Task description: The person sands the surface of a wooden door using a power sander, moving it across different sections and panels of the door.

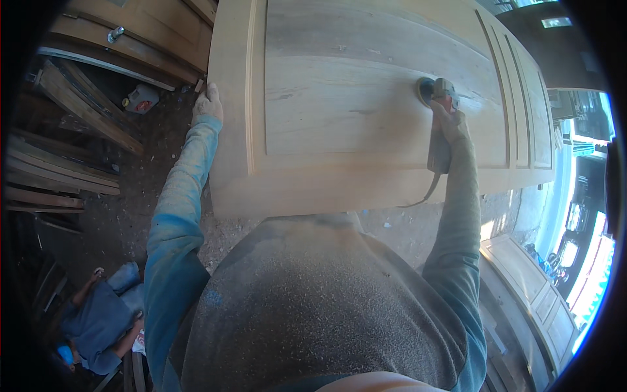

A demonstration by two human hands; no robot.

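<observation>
A pale wooden panel door (313, 186) lies flat in front of me, with a large recessed panel and narrower ones to the right. My right hand (452, 124) is wrapped round an angle grinder (439, 155) fitted with a round disc (425, 92). That disc is at the right part of the large panel, tilted, and I cannot tell whether it touches the wood. From the grinder's near end a cord (431, 189) runs down over the door's front edge. At the door's left edge, my left hand (208, 106) grips the wood, its fingers partly hidden. Dust coats both sleeves.
Curved wooden pieces (85, 104) and stacked boards (59, 166) stand at the left, near a plastic jug (140, 98). A brown door with a knob (116, 34) is at the far left. Another person (108, 317) sits low at the near left. More panel doors (532, 281) lean at the right.
</observation>
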